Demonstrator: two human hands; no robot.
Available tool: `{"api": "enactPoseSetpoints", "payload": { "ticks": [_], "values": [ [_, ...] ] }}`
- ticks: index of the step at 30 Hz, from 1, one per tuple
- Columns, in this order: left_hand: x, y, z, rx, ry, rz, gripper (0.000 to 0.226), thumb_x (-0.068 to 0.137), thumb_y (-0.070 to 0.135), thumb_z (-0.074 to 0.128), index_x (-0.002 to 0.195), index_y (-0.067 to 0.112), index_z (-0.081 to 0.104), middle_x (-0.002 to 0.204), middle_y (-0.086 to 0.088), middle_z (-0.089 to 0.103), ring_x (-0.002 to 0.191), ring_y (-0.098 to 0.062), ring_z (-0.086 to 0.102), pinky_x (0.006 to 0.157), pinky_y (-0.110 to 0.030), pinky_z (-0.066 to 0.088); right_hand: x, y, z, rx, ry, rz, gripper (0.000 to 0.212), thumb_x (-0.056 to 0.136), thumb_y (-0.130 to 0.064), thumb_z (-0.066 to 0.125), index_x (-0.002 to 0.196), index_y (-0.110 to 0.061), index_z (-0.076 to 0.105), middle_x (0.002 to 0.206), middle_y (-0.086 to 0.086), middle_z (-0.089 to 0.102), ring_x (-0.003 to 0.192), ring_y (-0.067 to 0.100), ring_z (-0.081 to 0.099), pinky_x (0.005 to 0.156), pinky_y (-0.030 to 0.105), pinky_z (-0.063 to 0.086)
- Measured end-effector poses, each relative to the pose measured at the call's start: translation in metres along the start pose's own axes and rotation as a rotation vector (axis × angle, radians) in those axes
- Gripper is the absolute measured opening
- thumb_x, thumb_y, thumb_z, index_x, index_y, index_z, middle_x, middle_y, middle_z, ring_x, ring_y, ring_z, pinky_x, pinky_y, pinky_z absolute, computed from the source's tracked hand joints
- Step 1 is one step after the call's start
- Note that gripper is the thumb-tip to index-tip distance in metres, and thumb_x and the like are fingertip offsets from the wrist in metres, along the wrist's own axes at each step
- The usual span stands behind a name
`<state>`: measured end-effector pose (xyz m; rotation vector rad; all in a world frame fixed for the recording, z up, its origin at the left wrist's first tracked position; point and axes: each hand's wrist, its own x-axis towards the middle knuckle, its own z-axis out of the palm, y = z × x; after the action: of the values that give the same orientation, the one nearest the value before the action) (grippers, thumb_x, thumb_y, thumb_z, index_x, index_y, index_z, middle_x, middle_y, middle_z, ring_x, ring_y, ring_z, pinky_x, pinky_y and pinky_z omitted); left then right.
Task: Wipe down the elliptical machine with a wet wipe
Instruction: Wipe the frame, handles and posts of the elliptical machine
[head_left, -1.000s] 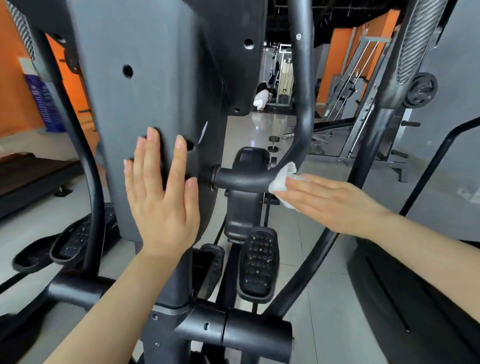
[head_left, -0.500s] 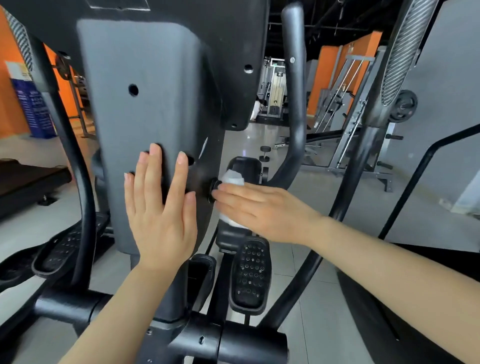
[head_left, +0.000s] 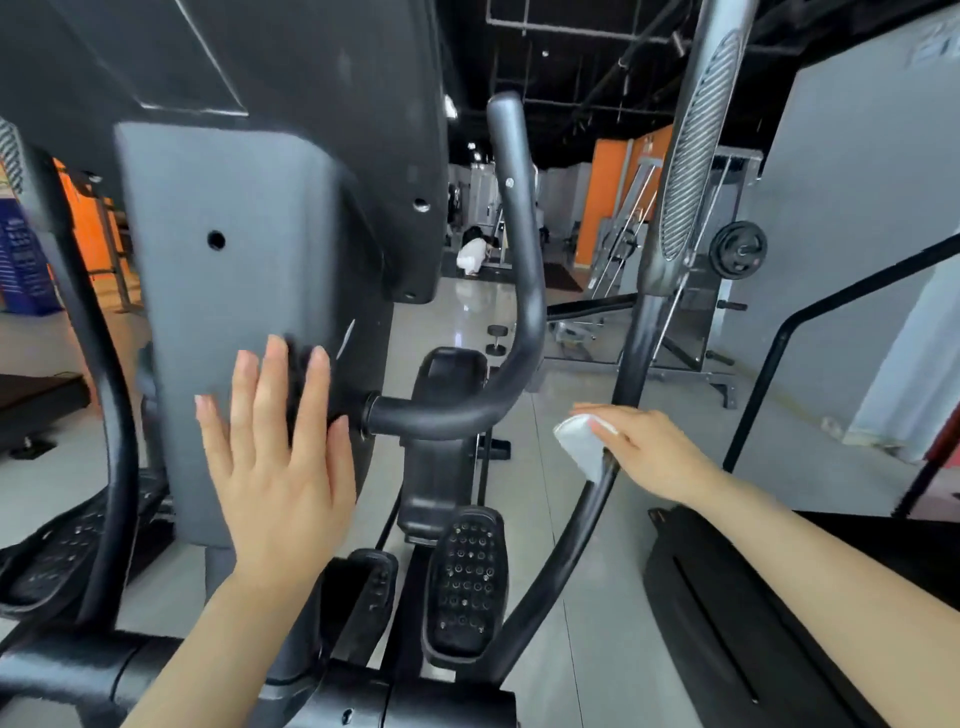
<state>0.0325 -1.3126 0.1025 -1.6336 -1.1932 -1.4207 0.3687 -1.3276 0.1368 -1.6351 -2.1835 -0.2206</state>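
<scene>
Two hands up | left hand (head_left: 275, 467) flat, fingers straight, on elliptical's grey column (head_left: 228, 312) | right hand (head_left: 644, 447) presses white wet wipe (head_left: 576, 441) onto black swing bar (head_left: 597, 499)

Elliptical machine (head_left: 249, 291) stood upright, filling left & centre of view: grey centre column w/ dark shroud above, black curved handle bar (head_left: 519, 322) jutting from column's right side then bending up, black studded pedal (head_left: 465, 582) low at centre. Long black swing arm (head_left: 566, 561) ran diagonally at right. Wet wipe (head_left: 579, 441), white & crumpled, was pressed against that arm about mid-height, partly under the fingers, well apart from column.
</scene>
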Motion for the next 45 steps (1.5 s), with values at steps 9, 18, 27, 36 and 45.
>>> {"api": "enactPoseSetpoints", "payload": {
  "ticks": [9,18,27,36,45],
  "values": [
    [0.088,0.134,0.045,-0.298,0.006,0.292,0.050,0.089,0.011,0.058,0.138,0.015,0.051,0.149,-0.013,0.044,0.142,-0.028,0.033,0.120,-0.048,0.015,0.047,0.032,-0.107,-0.386,0.535,-0.420,0.026,0.090,-0.008,0.062,0.115,-0.013,0.067,0.129,0.009,0.062,0.124,0.027,0.054,0.108,0.038,0.041],
    [0.088,0.154,0.127,-0.308,-0.143,-0.080,0.053,0.095,0.031,0.038,0.146,0.013,0.041,0.151,-0.014,0.038,0.145,-0.030,0.024,0.116,-0.054,0.019,0.104,0.093,-0.138,-0.803,0.323,-0.648,0.028,0.096,-0.010,0.047,0.117,-0.005,0.066,0.127,0.008,0.062,0.137,0.023,0.039,0.119,0.040,0.023],
    [0.084,0.155,0.130,-0.287,-0.111,-0.063,0.055,0.095,0.032,0.040,0.148,0.014,0.037,0.153,-0.015,0.036,0.145,-0.031,0.023,0.117,-0.050,0.014,0.115,0.093,-0.199,-1.049,0.186,-0.771,0.044,0.094,-0.002,0.034,0.128,-0.008,0.062,0.137,0.012,0.056,0.132,0.026,0.047,0.117,0.040,0.027],
    [0.193,0.168,0.134,-0.450,0.042,-0.106,0.051,0.095,0.027,0.047,0.144,0.013,0.041,0.154,-0.015,0.034,0.146,-0.032,0.020,0.118,-0.055,0.018,0.176,0.047,-0.300,-1.130,0.582,-0.434,0.034,0.091,-0.002,0.035,0.103,-0.006,0.066,0.109,0.010,0.063,0.113,0.033,0.054,0.115,0.039,0.027],
    [0.274,0.161,0.171,-0.039,0.112,0.131,0.047,0.096,0.028,0.039,0.139,0.016,0.051,0.144,-0.011,0.050,0.141,-0.030,0.036,0.115,-0.059,0.018,0.168,0.066,-0.271,-1.188,0.367,-0.688,0.025,0.092,-0.016,0.046,0.101,-0.012,0.069,0.110,0.005,0.067,0.120,0.024,0.057,0.119,0.040,0.021]
  ]
}}
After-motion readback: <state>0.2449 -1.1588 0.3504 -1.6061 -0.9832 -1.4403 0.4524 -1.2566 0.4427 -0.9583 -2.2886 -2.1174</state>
